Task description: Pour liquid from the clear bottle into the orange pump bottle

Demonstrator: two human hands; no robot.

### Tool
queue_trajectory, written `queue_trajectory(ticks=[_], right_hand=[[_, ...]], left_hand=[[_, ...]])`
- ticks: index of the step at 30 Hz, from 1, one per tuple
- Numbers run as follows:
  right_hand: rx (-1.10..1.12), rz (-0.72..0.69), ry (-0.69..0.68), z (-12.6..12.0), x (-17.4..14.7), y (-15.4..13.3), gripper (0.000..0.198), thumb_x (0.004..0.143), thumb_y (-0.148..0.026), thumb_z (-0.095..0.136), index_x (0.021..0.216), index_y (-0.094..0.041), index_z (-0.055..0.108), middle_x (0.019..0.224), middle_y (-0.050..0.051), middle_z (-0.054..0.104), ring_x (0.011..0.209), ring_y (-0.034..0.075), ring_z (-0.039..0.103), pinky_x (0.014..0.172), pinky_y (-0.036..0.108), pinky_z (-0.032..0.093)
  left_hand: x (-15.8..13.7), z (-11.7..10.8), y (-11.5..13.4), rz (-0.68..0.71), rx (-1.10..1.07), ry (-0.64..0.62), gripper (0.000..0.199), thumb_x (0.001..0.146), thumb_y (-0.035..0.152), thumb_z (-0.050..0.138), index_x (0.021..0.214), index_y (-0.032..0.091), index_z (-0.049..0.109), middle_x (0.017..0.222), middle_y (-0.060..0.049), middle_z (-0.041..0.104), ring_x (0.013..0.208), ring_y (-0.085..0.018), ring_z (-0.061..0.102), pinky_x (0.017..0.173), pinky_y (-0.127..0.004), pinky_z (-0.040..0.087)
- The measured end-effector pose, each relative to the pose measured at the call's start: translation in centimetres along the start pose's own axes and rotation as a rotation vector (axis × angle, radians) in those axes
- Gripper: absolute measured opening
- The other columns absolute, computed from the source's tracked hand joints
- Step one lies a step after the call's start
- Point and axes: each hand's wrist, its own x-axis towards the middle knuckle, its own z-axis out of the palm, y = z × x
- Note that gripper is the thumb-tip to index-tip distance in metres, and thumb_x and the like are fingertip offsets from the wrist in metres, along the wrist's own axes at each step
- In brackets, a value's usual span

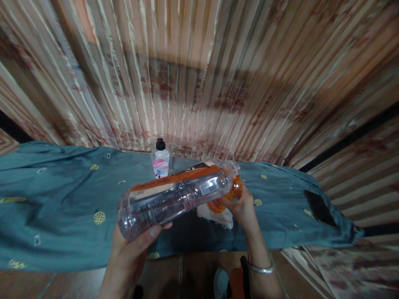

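Note:
My left hand (137,245) is wrapped round the base of a large clear plastic bottle (177,195) with an orange and black label. The bottle lies nearly level, its neck pointing right and slightly up. My right hand (241,207) grips a translucent orange container (220,204) just behind the bottle's neck. The bottle covers much of this container, so its full shape is hidden. Whether the bottle's mouth touches it I cannot tell. Under the orange container, a white cloth (222,220) with a frayed edge rests on the table.
Behind the clear bottle stands a small bottle (161,164) with a black cap and pink label. A dark phone (320,208) lies at the right on the blue-green tablecloth (71,207). Pleated patterned curtains (187,83) hang close behind the table.

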Motion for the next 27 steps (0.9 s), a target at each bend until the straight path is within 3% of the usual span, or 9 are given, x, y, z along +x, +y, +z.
queue_trajectory(ticks=[17, 27], right_hand=[[0.0, -0.025, -0.002, -0.17, -0.02, -0.16, 0.06, 0.064, -0.046, 0.086, 0.115, -0.021, 0.066, 0.105, 0.011, 0.081, 0.094, 0.032, 0.076, 0.084, 0.046, 0.061], [-0.006, -0.026, 0.002, -0.12, -0.03, 0.15, 0.062, 0.064, -0.045, 0.087, 0.117, -0.021, 0.066, 0.103, 0.01, 0.081, 0.091, 0.031, 0.077, 0.081, 0.044, 0.061]], left_hand=[[-0.05, -0.07, -0.08, 0.016, -0.018, 0.0, 0.071, 0.056, 0.022, 0.095, 0.122, 0.03, 0.069, 0.112, -0.002, 0.079, 0.086, -0.025, 0.077, 0.059, -0.029, 0.066], [0.12, -0.1, 0.05, 0.001, -0.03, -0.025, 0.076, 0.055, 0.023, 0.097, 0.126, 0.027, 0.069, 0.107, -0.004, 0.079, 0.083, -0.025, 0.076, 0.059, -0.03, 0.067]])
